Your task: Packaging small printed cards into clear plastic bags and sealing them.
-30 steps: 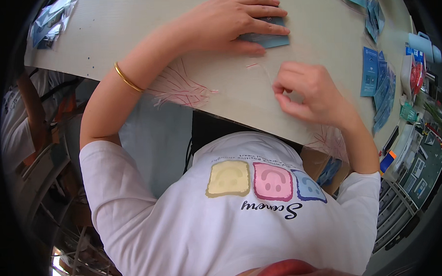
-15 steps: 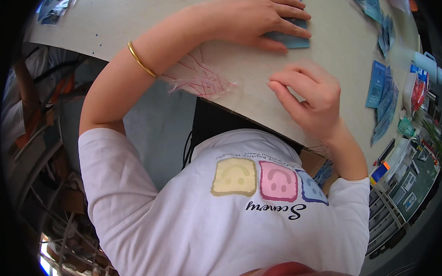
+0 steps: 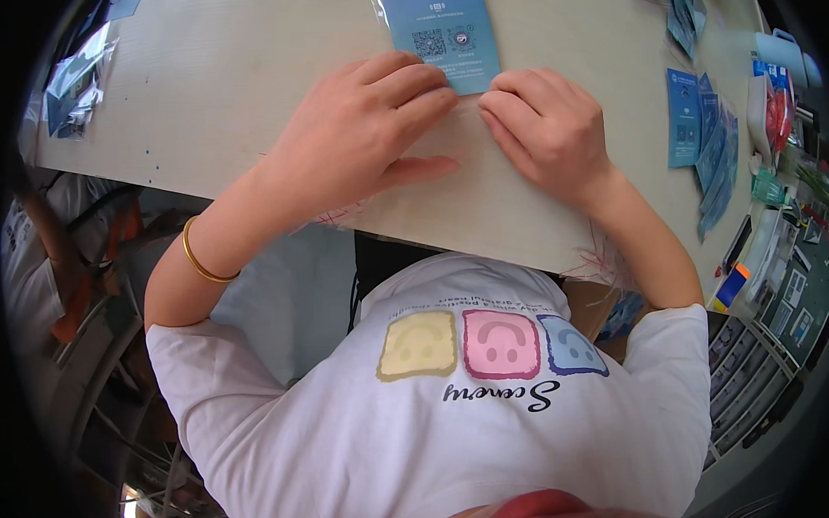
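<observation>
A blue printed card in a clear sleeve point(image 3: 443, 30) lies flat on the pale table point(image 3: 235, 92), straight ahead of me. My left hand point(image 3: 360, 138) rests palm down with its fingertips pressing the card's near edge. My right hand point(image 3: 547, 131) sits beside it on the right, its fingers curled, its fingertips at the card's near right corner. A gold bangle point(image 3: 200, 257) circles my left wrist. Both hands touch the card; neither lifts it.
More blue cards point(image 3: 702, 126) lie in a row along the table's right side. Clear plastic sleeves point(image 3: 71, 88) are piled at the far left. Small containers and trays point(image 3: 774, 91) crowd the right edge. Red thread scraps point(image 3: 597, 257) lie near the table's front edge.
The view tilted up toward the table. My right hand moved from the table's front edge forward to the card, joining my left hand at the card's near edge.
</observation>
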A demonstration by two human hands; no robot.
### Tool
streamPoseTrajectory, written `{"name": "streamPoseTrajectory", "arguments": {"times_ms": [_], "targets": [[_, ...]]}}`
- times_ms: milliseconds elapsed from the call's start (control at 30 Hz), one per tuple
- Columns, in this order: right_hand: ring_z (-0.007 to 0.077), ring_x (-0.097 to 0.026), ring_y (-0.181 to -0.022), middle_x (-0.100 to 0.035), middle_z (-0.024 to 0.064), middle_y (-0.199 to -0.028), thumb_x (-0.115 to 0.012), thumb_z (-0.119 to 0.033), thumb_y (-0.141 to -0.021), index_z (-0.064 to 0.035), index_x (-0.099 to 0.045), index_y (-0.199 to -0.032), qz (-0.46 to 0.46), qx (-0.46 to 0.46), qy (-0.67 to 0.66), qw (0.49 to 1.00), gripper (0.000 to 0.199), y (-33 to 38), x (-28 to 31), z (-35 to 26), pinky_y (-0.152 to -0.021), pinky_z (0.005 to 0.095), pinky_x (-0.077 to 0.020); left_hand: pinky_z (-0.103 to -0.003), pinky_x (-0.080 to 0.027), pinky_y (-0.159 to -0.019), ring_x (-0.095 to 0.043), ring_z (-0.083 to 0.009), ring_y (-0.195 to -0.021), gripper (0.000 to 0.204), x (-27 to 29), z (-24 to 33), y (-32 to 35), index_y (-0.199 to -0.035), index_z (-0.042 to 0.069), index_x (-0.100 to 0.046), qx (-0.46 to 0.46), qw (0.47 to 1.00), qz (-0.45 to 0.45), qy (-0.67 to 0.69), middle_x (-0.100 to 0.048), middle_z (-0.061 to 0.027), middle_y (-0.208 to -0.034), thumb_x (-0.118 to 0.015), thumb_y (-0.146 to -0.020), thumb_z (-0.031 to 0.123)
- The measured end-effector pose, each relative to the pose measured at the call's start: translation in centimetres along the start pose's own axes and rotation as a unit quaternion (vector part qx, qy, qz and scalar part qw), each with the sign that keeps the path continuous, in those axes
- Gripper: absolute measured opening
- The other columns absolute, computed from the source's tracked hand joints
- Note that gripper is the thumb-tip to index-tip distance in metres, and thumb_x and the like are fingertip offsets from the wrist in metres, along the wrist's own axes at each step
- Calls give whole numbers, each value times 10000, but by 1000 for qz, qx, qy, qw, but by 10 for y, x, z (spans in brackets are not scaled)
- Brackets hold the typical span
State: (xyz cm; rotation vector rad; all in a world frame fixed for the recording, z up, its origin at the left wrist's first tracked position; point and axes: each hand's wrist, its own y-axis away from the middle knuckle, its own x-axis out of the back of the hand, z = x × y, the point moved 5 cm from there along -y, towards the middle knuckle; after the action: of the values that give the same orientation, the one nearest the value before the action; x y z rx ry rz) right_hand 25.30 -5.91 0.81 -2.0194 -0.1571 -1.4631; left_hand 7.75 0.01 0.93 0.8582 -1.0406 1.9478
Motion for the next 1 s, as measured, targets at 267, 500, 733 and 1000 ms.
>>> {"name": "streamPoseTrajectory", "arguments": {"times_ms": [267,500,733,1000], "targets": [[215,-627,-802,-660,16,-989,-826,-131,-777,-115,-738,-1052,72,-72,-144,984,289,7,13,18,-661,334,-524,-383,-576,-872,-654,-280,-1106,152,-6,-12,10,-901,35,-650,-12,999,39,18,-687,-92,-1183,-767,-822,90],[226,-591,-863,-641,29,-997,-817,-105,-795,-86,-755,-865,-4,-121,-222,968,95,7,0,40,-756,339,-503,-403,-561,-876,-649,-297,-1104,135,0,-19,10,-872,35,-644,32,997,49,45,-688,-88,-1193,-766,-826,70],[244,-558,-970,-625,40,-983,-767,-121,-805,-65,-716,-791,-39,-235,-243,940,76,0,-6,39,-895,365,-458,-410,-548,-924,-643,-317,-1104,285,6,-29,12,-1114,78,-666,141,982,14,125,-655,-104,-1274,-752,-843,85],[237,-542,-967,-610,32,-983,-719,-98,-781,-73,-662,-767,-41,-236,-224,945,63,0,-5,36,-917,366,-430,-463,-474,-1080,-538,-331,-1259,624,1,-25,17,-1492,269,-571,-7,992,-125,10,-521,-101,-1478,-704,-884,324]]}}
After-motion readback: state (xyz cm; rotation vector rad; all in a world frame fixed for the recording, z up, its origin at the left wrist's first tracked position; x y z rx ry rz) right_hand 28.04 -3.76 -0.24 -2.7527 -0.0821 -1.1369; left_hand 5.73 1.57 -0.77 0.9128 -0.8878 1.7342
